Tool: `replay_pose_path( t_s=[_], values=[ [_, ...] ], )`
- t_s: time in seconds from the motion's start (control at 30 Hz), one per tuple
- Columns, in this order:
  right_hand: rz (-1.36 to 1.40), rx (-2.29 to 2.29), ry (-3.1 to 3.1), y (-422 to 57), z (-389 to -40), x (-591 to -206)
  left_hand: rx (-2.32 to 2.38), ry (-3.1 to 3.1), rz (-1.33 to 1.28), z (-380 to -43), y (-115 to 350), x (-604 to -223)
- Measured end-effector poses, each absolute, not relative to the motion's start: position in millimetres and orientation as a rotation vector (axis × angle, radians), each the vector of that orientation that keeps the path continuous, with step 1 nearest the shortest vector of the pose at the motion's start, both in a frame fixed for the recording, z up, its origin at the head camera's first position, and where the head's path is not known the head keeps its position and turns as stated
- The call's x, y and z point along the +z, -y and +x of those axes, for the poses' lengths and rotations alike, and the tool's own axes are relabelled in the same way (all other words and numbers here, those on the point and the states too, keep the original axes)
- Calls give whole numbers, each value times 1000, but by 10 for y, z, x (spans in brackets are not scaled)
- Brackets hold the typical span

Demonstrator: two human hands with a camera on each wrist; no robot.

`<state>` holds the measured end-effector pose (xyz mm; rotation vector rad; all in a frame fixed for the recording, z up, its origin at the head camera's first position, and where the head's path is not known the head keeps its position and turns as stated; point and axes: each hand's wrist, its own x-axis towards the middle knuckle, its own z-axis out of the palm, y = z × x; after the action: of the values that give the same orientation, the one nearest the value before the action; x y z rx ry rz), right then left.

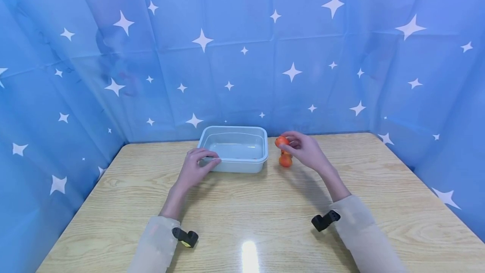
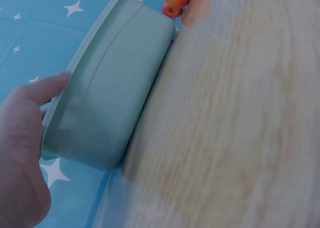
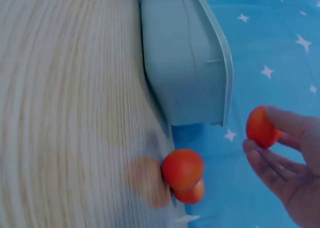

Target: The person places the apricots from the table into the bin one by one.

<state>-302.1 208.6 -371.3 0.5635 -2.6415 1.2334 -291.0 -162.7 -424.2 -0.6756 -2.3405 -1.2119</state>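
Observation:
A pale blue-green plastic basin (image 1: 242,167) stands upright near the table's back edge. My left hand (image 1: 193,169) holds its rim at the front left corner, with the thumb (image 2: 52,86) outside and the other fingers mostly hidden behind the rim. To the right of the basin, my right hand (image 1: 305,151) pinches a small, round, red-orange fruit (image 3: 262,127) between thumb and fingertips, raised off the table. Below that hand, two similar fruits rest on the table: a nearer one (image 3: 183,169) and another (image 3: 190,192) partly behind it. Their exact kind is unclear.
The light wood-grain table (image 1: 235,214) is glossy and reflects a bright light near its front. A blue curtain (image 1: 242,66) with white stars hangs directly behind the table and along both sides. Each sleeved wrist carries a small black camera.

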Motion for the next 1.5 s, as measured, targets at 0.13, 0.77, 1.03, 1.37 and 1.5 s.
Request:
replay_pose_path(
  t_s=[0.13,0.77,1.03,1.37,1.5],
  values=[
    [573,1244,2624,-2058,-3020,-3696,-1211,2351,-668,-2907,1626,-4240],
    [627,1319,2586,-1813,-3014,-3610,-1210,2345,-675,-2909,1630,-4265],
    [684,1340,2555,-1709,-3008,-3606,-1218,2337,-680,-2915,1619,-4270],
    [752,1354,2561,-1534,-3024,-3625,-1219,2339,-673,-2915,1616,-4261],
    [767,1375,2574,-1491,-3021,-3660,-1215,2344,-671,-2915,1613,-4260]
  ],
)
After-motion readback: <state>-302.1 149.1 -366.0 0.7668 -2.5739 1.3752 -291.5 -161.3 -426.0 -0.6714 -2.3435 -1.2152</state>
